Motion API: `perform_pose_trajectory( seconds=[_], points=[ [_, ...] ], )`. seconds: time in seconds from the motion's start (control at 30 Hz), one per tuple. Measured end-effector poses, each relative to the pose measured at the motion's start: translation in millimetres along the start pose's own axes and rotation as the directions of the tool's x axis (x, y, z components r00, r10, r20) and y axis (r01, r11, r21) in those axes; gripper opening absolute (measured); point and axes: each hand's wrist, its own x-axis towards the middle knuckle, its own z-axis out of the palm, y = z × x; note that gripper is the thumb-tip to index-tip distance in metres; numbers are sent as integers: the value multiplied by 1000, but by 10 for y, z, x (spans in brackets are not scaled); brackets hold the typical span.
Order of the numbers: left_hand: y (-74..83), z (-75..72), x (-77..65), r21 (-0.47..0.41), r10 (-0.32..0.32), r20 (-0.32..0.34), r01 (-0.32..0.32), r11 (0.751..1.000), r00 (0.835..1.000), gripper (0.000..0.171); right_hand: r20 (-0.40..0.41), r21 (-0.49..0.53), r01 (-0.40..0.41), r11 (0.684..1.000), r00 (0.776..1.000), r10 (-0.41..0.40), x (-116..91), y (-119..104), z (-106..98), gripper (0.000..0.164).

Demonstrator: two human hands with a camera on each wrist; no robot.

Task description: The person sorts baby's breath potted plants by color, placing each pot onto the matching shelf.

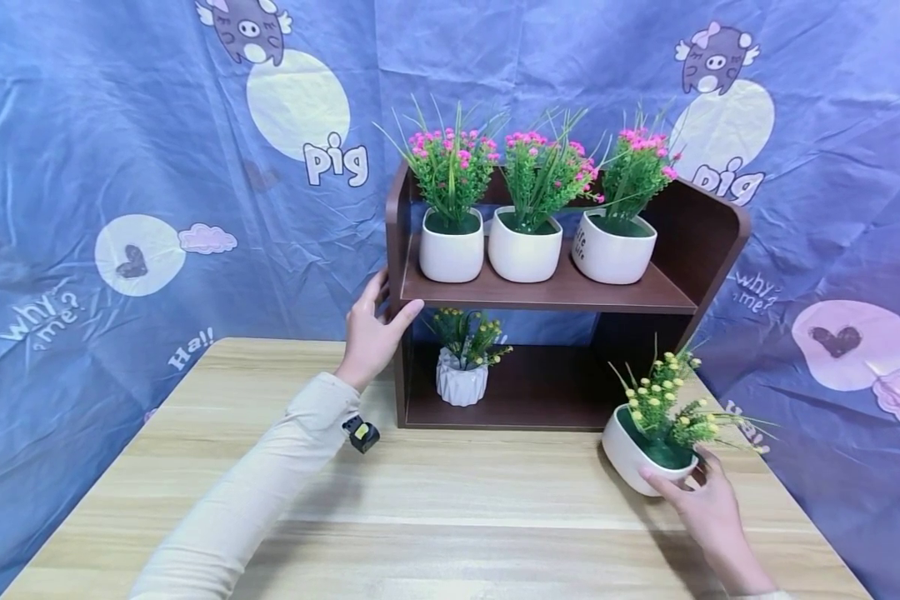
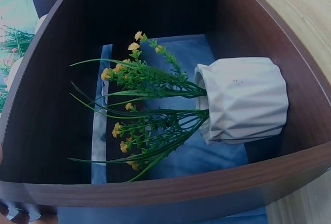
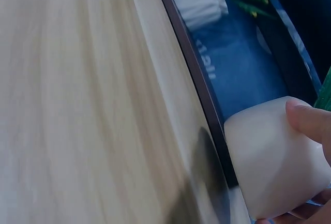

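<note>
My right hand (image 1: 708, 504) grips a white pot of yellow artificial flowers (image 1: 641, 467), thumb on the near side. The pot is tilted above the table, by the front right of a dark brown two-tier shelf (image 1: 547, 296). In the right wrist view the white pot (image 3: 279, 157) shows the thumb (image 3: 310, 120) on its wall and fingertips below. My left hand (image 1: 375, 333) holds the shelf's left side panel, thumb across the front edge, fingers on the outer side. A smaller ribbed white pot (image 1: 462, 379) with yellow flowers stands at the left of the lower tier.
Three white pots with pink flowers, a left one (image 1: 452, 250), a middle one (image 1: 525, 250) and a right one (image 1: 615, 250), stand on the upper tier. The shelf rests on a light wooden table (image 1: 420, 517). A blue patterned cloth (image 1: 120, 125) hangs behind.
</note>
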Motion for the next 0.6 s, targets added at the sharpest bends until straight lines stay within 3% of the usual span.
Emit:
perform_pose_trajectory(
  seconds=[0.37,0.6],
  points=[
    [-13,7,11,-28,10,0,-10,1000,1000,66,68,68,39,997,997,-44,145,-251,421,103],
    [-8,13,5,-25,12,-3,-13,1000,1000,66,3,68,85,994,996,-85,332,-375,757,100]
  ],
)
